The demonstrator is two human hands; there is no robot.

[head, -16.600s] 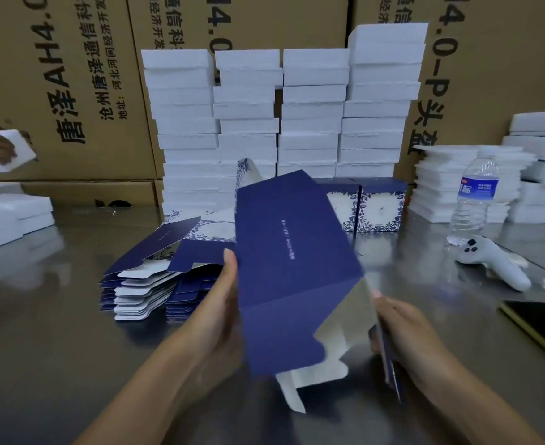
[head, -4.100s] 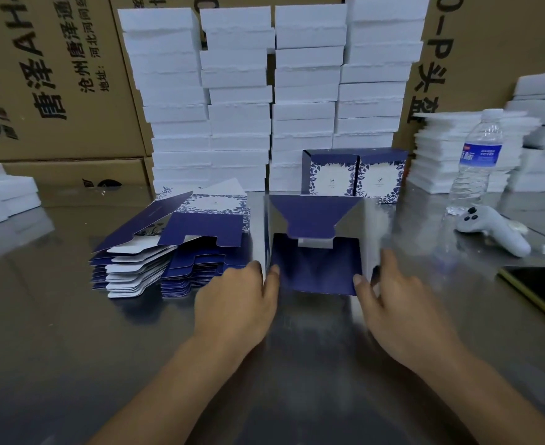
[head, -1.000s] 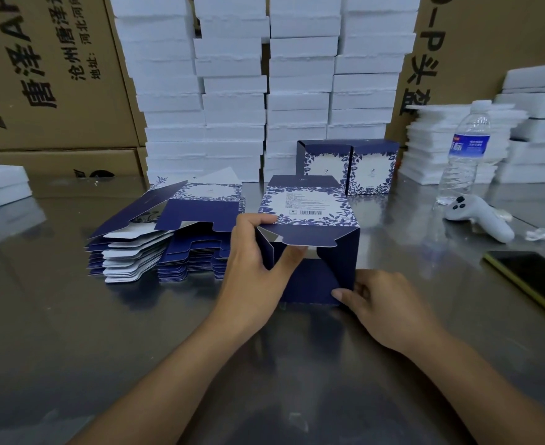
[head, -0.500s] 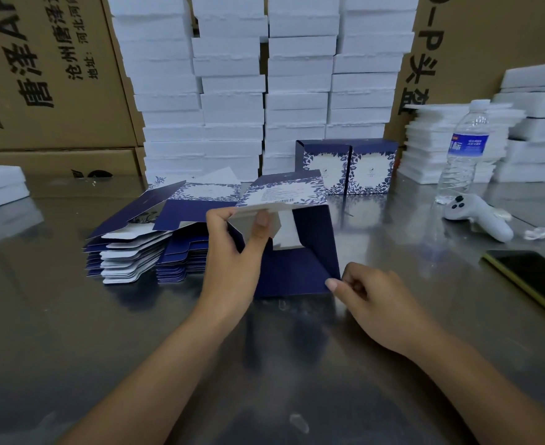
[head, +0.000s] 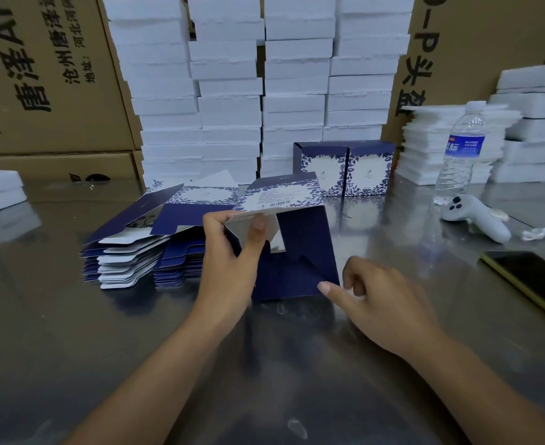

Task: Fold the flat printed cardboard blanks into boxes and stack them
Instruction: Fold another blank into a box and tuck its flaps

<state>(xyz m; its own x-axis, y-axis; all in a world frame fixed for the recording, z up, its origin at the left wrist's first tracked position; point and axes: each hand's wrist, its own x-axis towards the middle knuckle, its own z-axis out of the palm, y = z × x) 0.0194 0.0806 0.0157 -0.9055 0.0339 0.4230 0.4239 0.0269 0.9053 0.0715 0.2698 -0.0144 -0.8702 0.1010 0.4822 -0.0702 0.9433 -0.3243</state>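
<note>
Box, half folded, stands on the shiny metal table at centre, just in front of the person. It is navy card, matte outside and white inside. Its top panel, printed with blue leaves and a barcode, is tipped up and back. The near side is open, with angular flaps showing inside.

Head view, the only one:
- The left hand pinches a white inner flap at the box's upper left edge, with the thumb on the near face and the fingers curled behind.
- The right hand grips nothing. Its fingers are loosely curled and one fingertip touches the box's lower right corner.
- A pile of flat blanks lies just left of the box, with navy and white edges fanned out in thin layers.
- Two finished boxes stand side by side behind it. They are square, each with a leaf border round a white panel.
- Tall stacks of white slabs stand at the back against brown cartons. Whether the slabs are foam or card, I cannot tell.
- On the right are a clear plastic bottle with a blue label, a white controller and a dark phone lying flat.
</note>
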